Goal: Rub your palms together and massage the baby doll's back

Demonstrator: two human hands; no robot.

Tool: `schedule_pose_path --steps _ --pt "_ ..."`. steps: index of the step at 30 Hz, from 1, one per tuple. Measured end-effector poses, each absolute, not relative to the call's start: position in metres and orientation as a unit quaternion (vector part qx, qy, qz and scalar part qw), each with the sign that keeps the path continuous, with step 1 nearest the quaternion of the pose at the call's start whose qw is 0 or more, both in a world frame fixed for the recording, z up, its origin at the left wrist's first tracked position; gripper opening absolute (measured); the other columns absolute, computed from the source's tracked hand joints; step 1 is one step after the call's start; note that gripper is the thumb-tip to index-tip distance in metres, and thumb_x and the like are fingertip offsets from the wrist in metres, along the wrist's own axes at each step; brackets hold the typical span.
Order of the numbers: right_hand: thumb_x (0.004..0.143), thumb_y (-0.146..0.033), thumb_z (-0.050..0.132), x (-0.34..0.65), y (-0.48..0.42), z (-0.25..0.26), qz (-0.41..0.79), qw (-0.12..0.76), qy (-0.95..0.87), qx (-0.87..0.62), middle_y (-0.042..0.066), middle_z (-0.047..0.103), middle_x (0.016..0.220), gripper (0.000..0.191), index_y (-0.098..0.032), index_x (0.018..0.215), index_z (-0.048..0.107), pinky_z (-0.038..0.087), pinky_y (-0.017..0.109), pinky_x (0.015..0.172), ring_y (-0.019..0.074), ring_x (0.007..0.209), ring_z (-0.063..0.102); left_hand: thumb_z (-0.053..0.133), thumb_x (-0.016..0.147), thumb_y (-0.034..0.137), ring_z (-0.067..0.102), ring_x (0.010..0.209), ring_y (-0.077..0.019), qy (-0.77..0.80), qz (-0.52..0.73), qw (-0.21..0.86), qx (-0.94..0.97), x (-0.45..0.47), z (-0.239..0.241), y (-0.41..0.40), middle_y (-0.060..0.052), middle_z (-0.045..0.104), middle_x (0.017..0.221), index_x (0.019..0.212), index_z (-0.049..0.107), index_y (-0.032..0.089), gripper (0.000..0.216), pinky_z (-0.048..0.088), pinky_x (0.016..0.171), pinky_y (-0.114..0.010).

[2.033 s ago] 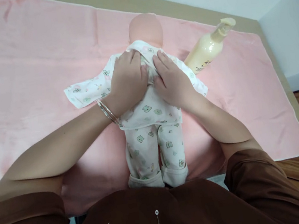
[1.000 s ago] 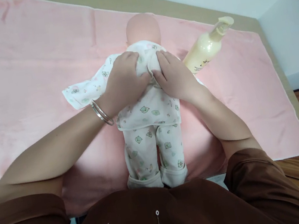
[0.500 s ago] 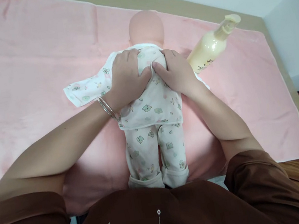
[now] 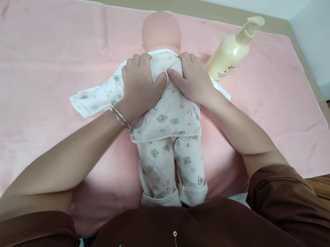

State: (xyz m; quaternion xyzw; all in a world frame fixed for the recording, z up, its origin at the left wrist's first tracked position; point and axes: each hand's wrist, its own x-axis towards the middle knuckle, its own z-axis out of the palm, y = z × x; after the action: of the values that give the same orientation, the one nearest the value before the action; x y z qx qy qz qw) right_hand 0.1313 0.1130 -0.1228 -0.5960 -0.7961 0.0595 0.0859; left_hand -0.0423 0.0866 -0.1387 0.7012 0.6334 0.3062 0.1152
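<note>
A baby doll (image 4: 164, 119) lies face down, dressed in a white printed top and matching trousers, its bald head pointing away from me. My left hand (image 4: 141, 81) cups its left-side shoulder, fingers bent over the top and thumb lying on the back. On the opposite shoulder, my right hand (image 4: 195, 77) is curled the same way. Both thumbs point inward and nearly meet at a small fold of the shirt. The fingertips are hidden over the shoulders. One sleeve stretches out flat to the left; the right sleeve is mostly covered by my hand and wrist.
Just beyond my right hand stands a pale yellow pump bottle (image 4: 229, 55), close to the doll's right sleeve. Under everything is a pink blanket (image 4: 33, 65) over a beige tabletop (image 4: 197, 12). A white wall borders the far edge; brown wooden flooring shows at right.
The fingers of both hands look slightly more bent over the shoulders, knuckles raised. Thumbs, doll and bottle stay practically where they were.
</note>
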Motion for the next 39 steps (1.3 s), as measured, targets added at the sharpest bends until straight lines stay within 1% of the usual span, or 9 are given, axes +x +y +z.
schedule_pose_path --steps 4,12,16,20,26,30,34,37,39 --pt "0.101 -0.068 0.022 0.134 0.115 -0.126 0.080 0.137 -0.797 -0.582 0.016 0.053 0.128 0.068 -0.014 0.132 0.048 0.040 0.061 0.114 0.0361 0.133 0.047 0.044 0.095 0.048 0.051 0.117 -0.0317 0.629 0.308 0.117 0.704 -0.044 -0.141 0.089 -0.010 0.058 0.119 0.118 0.054 0.031 0.030 0.041 0.106 -0.054" --pt "0.101 -0.070 0.028 0.134 0.116 -0.130 0.067 0.154 -0.794 -0.584 0.014 0.057 0.118 0.065 -0.013 0.119 0.053 0.046 0.059 0.108 0.0332 0.124 0.054 0.033 0.101 0.062 0.039 0.130 -0.0311 0.647 0.270 0.135 0.700 -0.042 -0.148 0.097 -0.010 0.055 0.134 0.128 0.048 0.020 0.052 0.025 0.117 -0.057" --pt "0.102 -0.068 0.025 0.136 0.119 -0.129 0.070 0.159 -0.802 -0.572 0.014 0.058 0.121 0.064 -0.015 0.122 0.053 0.045 0.060 0.110 0.0336 0.126 0.054 0.041 0.097 0.052 0.044 0.125 -0.0358 0.578 0.275 0.119 0.759 -0.043 -0.126 0.072 -0.011 0.057 0.127 0.120 0.055 0.026 0.038 0.036 0.110 -0.060" --pt "0.106 -0.053 0.028 0.136 0.110 -0.116 0.079 0.099 -0.819 -0.560 0.017 0.058 0.132 0.055 -0.012 0.137 0.047 0.042 0.057 0.117 0.0337 0.135 0.051 0.042 0.097 0.042 0.047 0.126 -0.0337 0.560 0.274 0.091 0.777 -0.041 -0.114 0.061 -0.013 0.057 0.125 0.115 0.057 0.023 0.030 0.043 0.108 -0.052" --pt "0.103 -0.035 0.039 0.118 0.060 -0.097 0.012 0.027 -0.853 -0.521 0.024 0.019 0.168 0.070 0.001 0.160 0.022 0.021 0.054 0.133 0.0403 0.158 0.019 0.038 0.101 0.044 0.052 0.110 -0.0251 0.627 0.231 0.136 0.731 -0.045 -0.129 0.097 -0.010 0.059 0.111 0.098 0.054 0.025 0.025 0.043 0.106 -0.047" --pt "0.102 -0.030 0.038 0.116 0.057 -0.098 0.037 0.062 -0.852 -0.518 0.021 0.024 0.167 0.065 -0.001 0.159 0.028 0.022 0.049 0.134 0.0366 0.159 0.020 0.031 0.101 0.049 0.047 0.125 -0.0306 0.623 0.233 0.138 0.734 -0.045 -0.129 0.091 -0.014 0.056 0.129 0.122 0.053 0.019 0.042 0.034 0.117 -0.050" --pt "0.108 -0.036 0.025 0.130 0.093 -0.105 0.096 0.109 -0.828 -0.541 0.018 0.035 0.164 0.059 -0.002 0.155 0.036 0.028 0.045 0.133 0.0302 0.156 0.032 0.034 0.096 0.038 0.032 0.146 -0.0348 0.581 0.213 0.082 0.782 -0.037 -0.123 0.062 -0.019 0.041 0.152 0.150 0.036 0.002 0.065 0.024 0.129 -0.050" --pt "0.108 -0.041 0.021 0.137 0.110 -0.108 0.090 0.113 -0.825 -0.547 0.015 0.041 0.161 0.057 -0.009 0.151 0.042 0.032 0.047 0.130 0.0285 0.151 0.039 0.039 0.094 0.040 0.020 0.155 -0.0352 0.569 0.226 0.095 0.785 -0.033 -0.123 0.052 -0.011 0.032 0.161 0.154 0.034 0.010 0.067 0.017 0.133 -0.052" --pt "0.108 -0.039 0.023 0.134 0.104 -0.107 0.070 0.090 -0.825 -0.554 0.017 0.037 0.163 0.059 -0.005 0.155 0.036 0.029 0.048 0.131 0.0306 0.154 0.034 0.042 0.095 0.040 0.026 0.151 -0.0337 0.562 0.249 0.099 0.783 -0.034 -0.124 0.056 -0.010 0.039 0.156 0.147 0.041 0.016 0.057 0.022 0.132 -0.051"
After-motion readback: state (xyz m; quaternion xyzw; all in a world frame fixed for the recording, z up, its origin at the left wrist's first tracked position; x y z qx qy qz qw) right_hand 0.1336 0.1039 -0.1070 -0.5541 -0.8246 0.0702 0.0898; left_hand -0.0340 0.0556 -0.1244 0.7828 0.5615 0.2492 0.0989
